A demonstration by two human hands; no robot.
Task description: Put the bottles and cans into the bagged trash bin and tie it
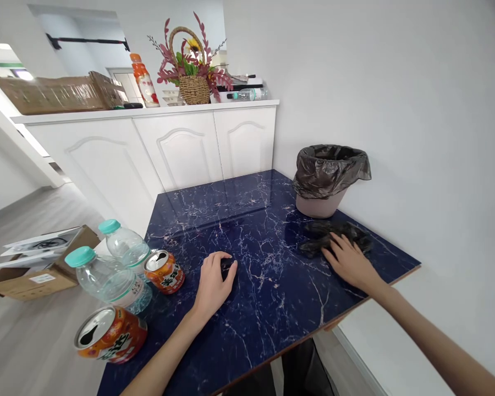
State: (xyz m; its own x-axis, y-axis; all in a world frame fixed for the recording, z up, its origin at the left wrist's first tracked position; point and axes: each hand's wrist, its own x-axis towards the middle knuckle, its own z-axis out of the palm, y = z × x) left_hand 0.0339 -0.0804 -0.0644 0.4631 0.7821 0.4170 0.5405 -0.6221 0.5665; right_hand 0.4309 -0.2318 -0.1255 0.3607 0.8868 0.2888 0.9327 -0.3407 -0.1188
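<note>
My left hand (215,283) rests on the dark blue marbled table (247,313), fingers curved and the thumb apart from them. A dark patch shows between them; I cannot tell whether it is shadow or a small object. Over a crumpled black plastic bag (313,246) lies my right hand (350,261), its fingers spread and touching the bag. Just behind it stands a bin (319,206) lined with a black bag (328,176). Left of my left hand are an orange drink can (165,275) and a second open can (119,335).
Two clear bottles, a nearer one (107,280) and a farther one (126,242), stand between the cans. Behind the table runs a white cabinet (181,143) bearing a flower basket (193,89) and an orange-capped bottle (144,82). A cardboard box (53,286) sits lower left.
</note>
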